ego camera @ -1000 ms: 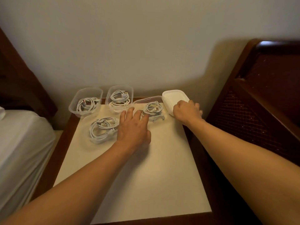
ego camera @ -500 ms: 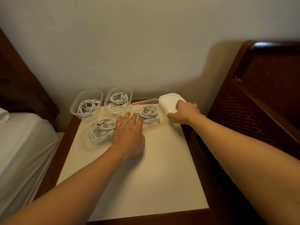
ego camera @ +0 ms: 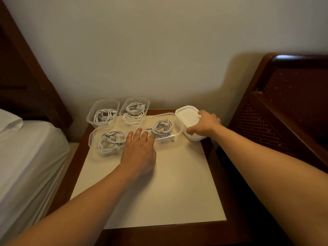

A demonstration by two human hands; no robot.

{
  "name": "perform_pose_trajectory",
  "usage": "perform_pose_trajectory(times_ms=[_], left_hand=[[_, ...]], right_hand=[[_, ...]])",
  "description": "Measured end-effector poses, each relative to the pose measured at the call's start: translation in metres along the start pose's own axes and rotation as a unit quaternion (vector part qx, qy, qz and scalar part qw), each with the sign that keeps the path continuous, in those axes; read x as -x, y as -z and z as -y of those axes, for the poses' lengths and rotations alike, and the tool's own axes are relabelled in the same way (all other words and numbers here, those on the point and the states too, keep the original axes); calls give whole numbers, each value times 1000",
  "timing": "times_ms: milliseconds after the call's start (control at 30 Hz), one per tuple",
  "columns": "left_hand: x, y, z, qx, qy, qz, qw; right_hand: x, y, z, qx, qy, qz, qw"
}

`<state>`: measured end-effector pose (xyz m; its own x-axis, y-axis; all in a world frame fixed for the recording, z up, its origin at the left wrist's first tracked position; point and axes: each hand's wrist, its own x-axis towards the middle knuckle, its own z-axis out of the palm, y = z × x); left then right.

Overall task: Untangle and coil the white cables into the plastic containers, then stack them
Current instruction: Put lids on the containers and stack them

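Since the earlier frames the right hand (ego camera: 204,125) has drawn the lidded white container (ego camera: 189,119) nearer and tipped it, its thumb now under the near edge and its fingers curled over the far right side; it grasps that container at the right of centre of the frame, where the box hangs over the right edge of the bedside table (ego camera: 159,192); the left hand (ego camera: 139,151) has slid slightly back, and lies flat with relaxed, straight fingers, holding nothing; its fingertips (ego camera: 140,131) touch the rim of the right front container (ego camera: 164,129), a clear one with a coiled white cable (ego camera: 162,127) inside. Just left of the hand sits the left front container (ego camera: 94,137), also clear, with a coil (ego camera: 111,142) of white cable in it; behind these, against the wall (ego camera: 159,50), stand two more clear tubs side by side, the back left tub (ego camera: 104,105) and the back right tub (ego camera: 145,105), each holding a coiled white cable; all four are open-topped and none is stacked. A dark wooden border frames the table's pale top; a bed with a white sheet (ego camera: 26,157) fills the lower left of the frame; dark carved wooden furniture (ego camera: 284,112) stands at the right.
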<state>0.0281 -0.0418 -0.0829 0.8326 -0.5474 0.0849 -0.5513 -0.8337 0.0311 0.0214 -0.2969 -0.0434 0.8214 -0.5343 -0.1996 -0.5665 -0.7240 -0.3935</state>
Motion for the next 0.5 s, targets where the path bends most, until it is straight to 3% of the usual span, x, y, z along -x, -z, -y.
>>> perform_pose_trajectory(times_ms=[267, 500], left_hand=[[28, 6, 4, -1, -12, -17, 1000], [72, 13, -2, 12, -20, -14, 1000]], right_hand=[[27, 14, -7, 5, -2, -35, 999], [84, 16, 10, 8, 152, 12, 988]])
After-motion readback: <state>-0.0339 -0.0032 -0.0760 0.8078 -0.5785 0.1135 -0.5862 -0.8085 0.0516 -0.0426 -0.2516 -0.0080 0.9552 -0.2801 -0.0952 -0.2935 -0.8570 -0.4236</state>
